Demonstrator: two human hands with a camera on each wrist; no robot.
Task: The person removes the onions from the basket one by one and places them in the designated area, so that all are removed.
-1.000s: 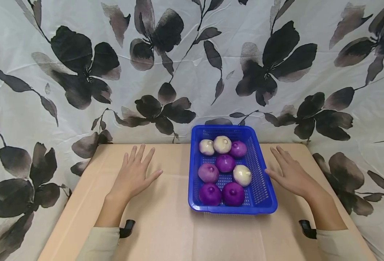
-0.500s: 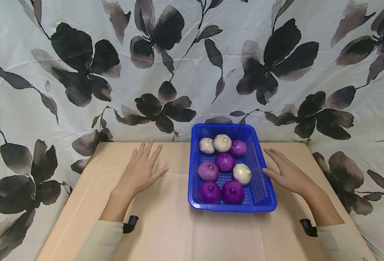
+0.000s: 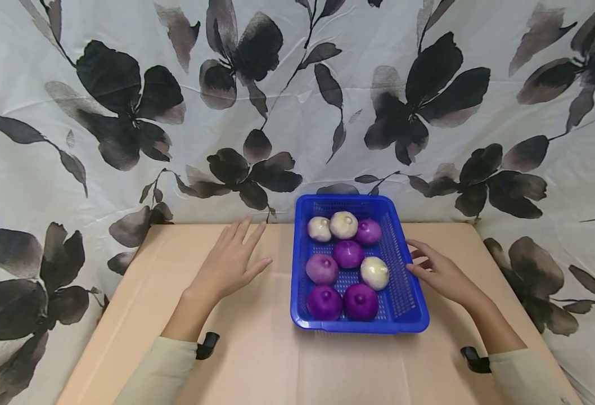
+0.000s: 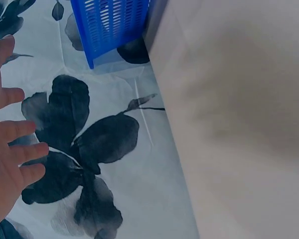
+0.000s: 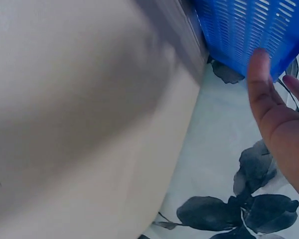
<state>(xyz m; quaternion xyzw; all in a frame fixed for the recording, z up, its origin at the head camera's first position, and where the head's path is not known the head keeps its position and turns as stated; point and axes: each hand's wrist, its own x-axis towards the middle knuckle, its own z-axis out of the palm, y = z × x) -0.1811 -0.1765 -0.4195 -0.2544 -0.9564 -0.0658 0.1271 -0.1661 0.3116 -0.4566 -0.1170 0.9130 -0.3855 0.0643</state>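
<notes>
A blue plastic basket (image 3: 411, 315) with slotted walls stands on the table, holding several onions. Three are white, such as the white onion (image 3: 375, 273); the others are purple, such as the purple onion (image 3: 361, 301). My left hand (image 3: 231, 264) is left of the basket, apart from it, fingers spread and extended, holding nothing. On the other side, my right hand (image 3: 441, 274) has its thumb and forefinger tips right at the basket's right rim, the fingers slightly bent. In the right wrist view, the thumb (image 5: 260, 82) overlaps the basket's slotted side wall (image 5: 239, 30).
The tan table (image 3: 257, 360) ends at a back edge just behind the basket. A white cloth (image 3: 297, 129) with dark printed flowers hangs behind and spreads to both sides. Black straps sit at the left wrist (image 3: 208, 345) and right wrist (image 3: 474, 360).
My left hand has moved right, toward the basket. My right hand has shifted left to the basket's rim, and its fingers have gone from straight to slightly bent. The basket and onions stay put.
</notes>
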